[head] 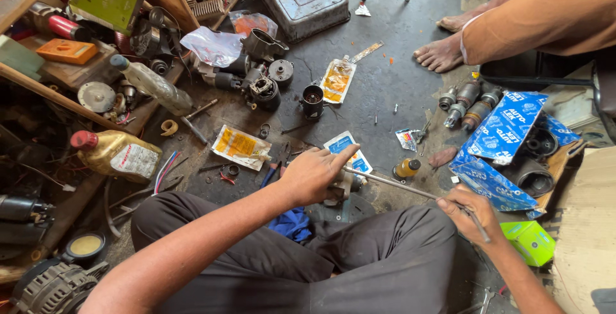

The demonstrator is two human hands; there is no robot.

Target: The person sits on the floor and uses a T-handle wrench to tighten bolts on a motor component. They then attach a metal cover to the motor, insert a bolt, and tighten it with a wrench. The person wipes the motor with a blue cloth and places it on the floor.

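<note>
The person wears dark grey trousers [359, 256]. Both forearms are bare, with no sleeves in view. The left hand [312, 174] and right hand [473, 213] wear no gloves.

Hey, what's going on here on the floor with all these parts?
A person sits cross-legged on a workshop floor. Their left hand grips a small metal motor part, while the right hand holds a long thin metal rod whose far end meets that part. Around them lie a small amber bottle, blue cartons, yellow sachets and an oil bottle. Another person's bare feet rest nearby.
</note>
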